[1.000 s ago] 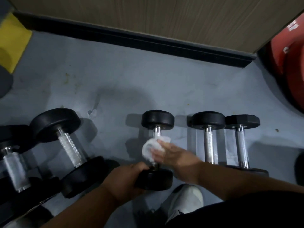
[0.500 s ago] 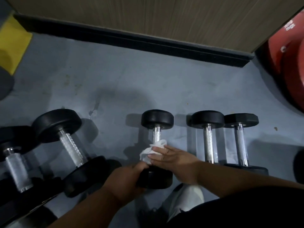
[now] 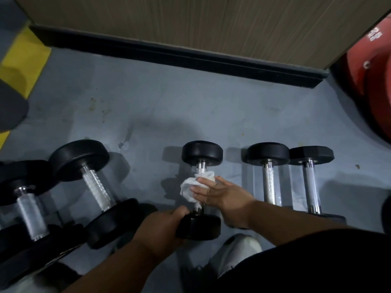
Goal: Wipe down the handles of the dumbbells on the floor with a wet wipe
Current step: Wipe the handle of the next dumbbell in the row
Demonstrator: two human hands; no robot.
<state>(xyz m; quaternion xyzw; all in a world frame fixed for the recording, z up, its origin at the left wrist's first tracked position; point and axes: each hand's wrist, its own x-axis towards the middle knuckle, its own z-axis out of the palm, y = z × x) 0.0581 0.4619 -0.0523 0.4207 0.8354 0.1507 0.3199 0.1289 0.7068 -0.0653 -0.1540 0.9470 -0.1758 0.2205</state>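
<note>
Five dumbbells lie in a row on the grey floor (image 3: 190,106). On the middle dumbbell (image 3: 201,154), the left hand (image 3: 163,227) grips the near black head, fingers curled over it. Its right hand (image 3: 220,192) wraps a white wet wipe (image 3: 190,187) around the chrome handle (image 3: 200,167), mid-shaft.
</note>
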